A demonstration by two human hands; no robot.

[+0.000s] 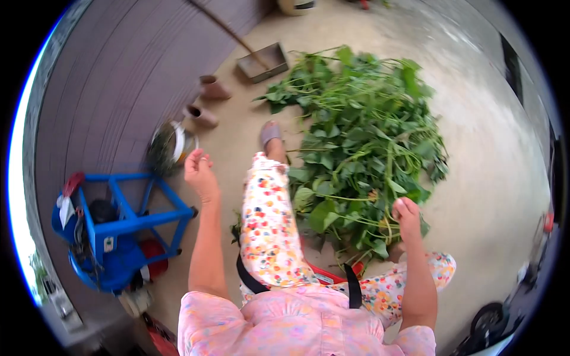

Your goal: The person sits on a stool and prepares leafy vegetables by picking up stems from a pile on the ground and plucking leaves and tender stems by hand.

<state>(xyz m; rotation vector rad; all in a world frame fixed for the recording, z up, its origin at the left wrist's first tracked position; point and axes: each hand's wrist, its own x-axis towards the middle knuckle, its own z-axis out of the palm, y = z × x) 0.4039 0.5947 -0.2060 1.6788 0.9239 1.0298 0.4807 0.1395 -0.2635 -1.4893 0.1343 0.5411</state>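
Note:
A large heap of leafy green vines (368, 136) lies on the concrete floor ahead of me, its near end between my legs. My right hand (407, 215) is closed at the heap's near right edge. Long pale stems run toward its fingertips, but I cannot tell whether they are gripped. My left hand (200, 172) is raised left of my knee, apart from the heap. Its fingers are curled together, and anything between them is too small to make out. Under the vines by my lap, part of a red object (332, 277) shows.
At left stands a blue frame (133, 222), with a blue basin (101, 267) by it. Along the wall are a bucket (180, 142) with plant scraps, brown boots (205, 115) and a long-handled dustpan (263, 62). A motorbike wheel (488, 319) is at lower right.

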